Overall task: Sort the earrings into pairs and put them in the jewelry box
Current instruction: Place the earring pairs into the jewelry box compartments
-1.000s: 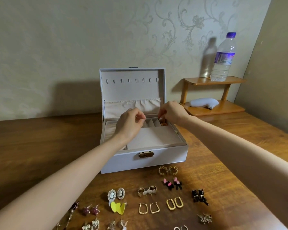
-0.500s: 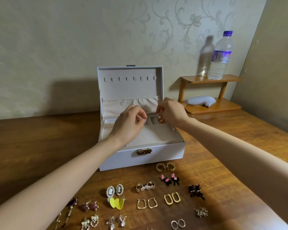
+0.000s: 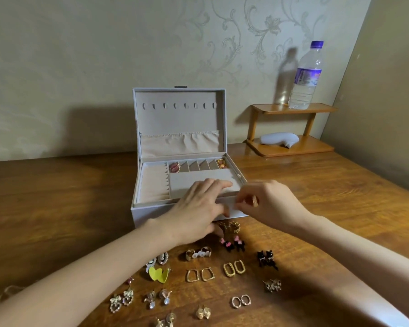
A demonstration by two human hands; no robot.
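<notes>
**A:** Which pair goes next, and which hand is placed for it?

**B:** My guess is the gold twisted hoops (image 3: 229,227), lying side by side on the table (image 3: 57,197) just in front of the jewelry box (image 3: 149,214). The left hand (image 3: 196,212) is right over them, its fingertips coming down at their near-left edge. The right hand (image 3: 267,204) is up and to the right, level with the box's front wall.

**A:** Is either grip holding anything?

**B:** The left looks released, fingers spread flat, nothing in them. The right is pinched thumb to finger, but it's blurred and I cannot tell whether anything sits in that pinch.

**A:** So the direction of the move?

**B:** The hoops lie below and slightly right of the left grip, the pair running left to right. From there the box's small compartments are straight away from the person, at the back row. Two already hold earrings: a pink pair (image 3: 174,166) at the left end, a gold pair (image 3: 221,163) at the right end. The slots between look free
</notes>
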